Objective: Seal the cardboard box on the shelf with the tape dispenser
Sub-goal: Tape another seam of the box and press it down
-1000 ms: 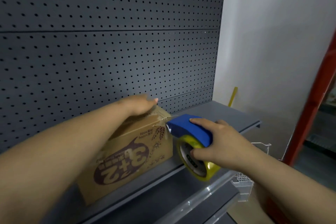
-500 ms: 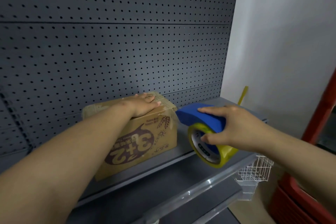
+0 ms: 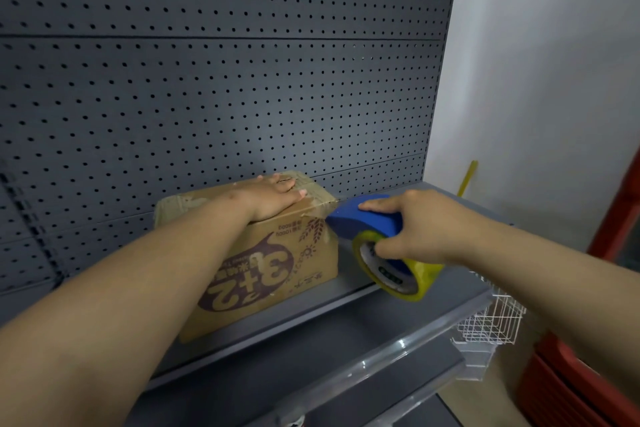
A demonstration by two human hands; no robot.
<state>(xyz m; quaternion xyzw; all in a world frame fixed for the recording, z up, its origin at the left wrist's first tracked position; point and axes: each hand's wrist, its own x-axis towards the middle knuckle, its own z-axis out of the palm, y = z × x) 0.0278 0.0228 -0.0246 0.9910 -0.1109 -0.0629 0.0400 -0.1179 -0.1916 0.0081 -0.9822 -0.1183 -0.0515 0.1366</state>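
Observation:
A brown cardboard box (image 3: 277, 263) with upside-down "3+2" print stands on the grey shelf (image 3: 381, 288) against the pegboard. My left hand (image 3: 273, 198) lies flat on the box's top near its right end, fingers spread and holding nothing. My right hand (image 3: 422, 229) grips a blue tape dispenser (image 3: 367, 218) carrying a yellowish tape roll (image 3: 398, 274). The dispenser's nose touches the box's upper right edge, where clear tape runs over the corner.
A dark grey pegboard (image 3: 225, 80) backs the shelf. A lower shelf with a clear plastic front strip (image 3: 363, 364) sits below. A white wire basket (image 3: 491, 322) hangs at the right, beside a red frame (image 3: 616, 218) and a yellow stick (image 3: 467, 177).
The view has shifted so the box sits more central. My right hand has kept the dispenser at the box's right top edge; my left hand stays pressed on the top.

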